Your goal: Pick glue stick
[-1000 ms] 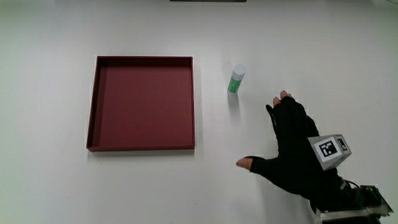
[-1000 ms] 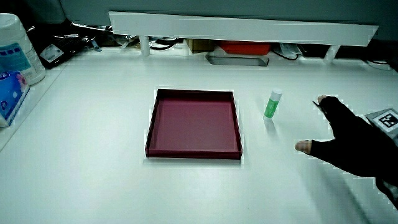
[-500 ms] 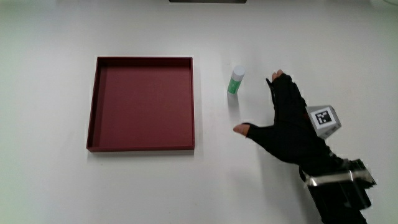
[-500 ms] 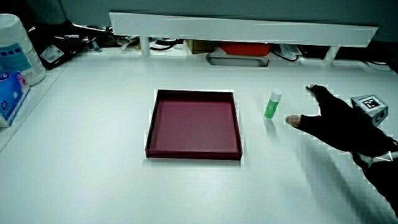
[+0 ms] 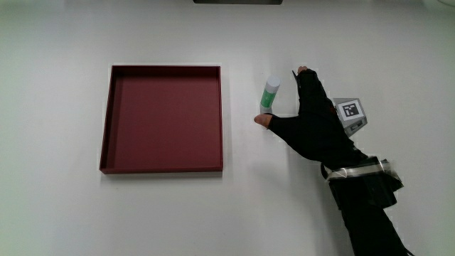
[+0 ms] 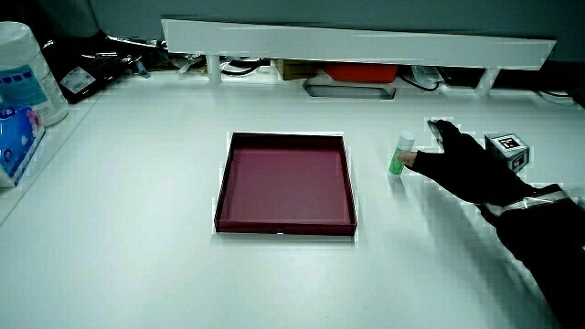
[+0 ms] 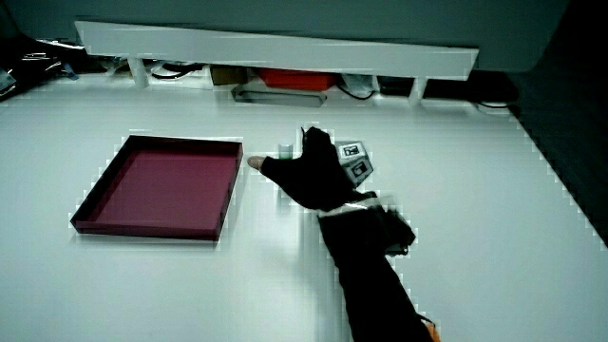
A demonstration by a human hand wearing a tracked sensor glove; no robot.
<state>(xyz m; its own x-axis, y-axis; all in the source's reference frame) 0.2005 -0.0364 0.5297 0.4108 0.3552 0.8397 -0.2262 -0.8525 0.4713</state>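
The glue stick (image 5: 269, 94), green with a white cap, stands upright on the white table beside the dark red square tray (image 5: 222, 121). The gloved hand (image 5: 283, 99) is open around the stick. Its thumb (image 5: 264, 119) lies at the stick's base on the side nearer the person, and its fingers (image 5: 304, 80) reach past the stick on the side away from the tray. In a side view the glue stick (image 6: 400, 153) shows just in front of the hand (image 6: 422, 142). In a side view where the hand (image 7: 282, 147) lies beside the tray (image 7: 152, 226), I cannot make out the stick.
A low white partition (image 6: 356, 41) runs along the table's edge farthest from the person, with a grey tray (image 6: 350, 88) and a red object (image 6: 356, 70) under it. A white tub (image 6: 23, 78) and a blue packet (image 6: 14, 137) stand at a side edge.
The hand has moved across the table away from the person up to the glue stick. Its thumb now lies at the stick's base. The stick and the tray have not moved.
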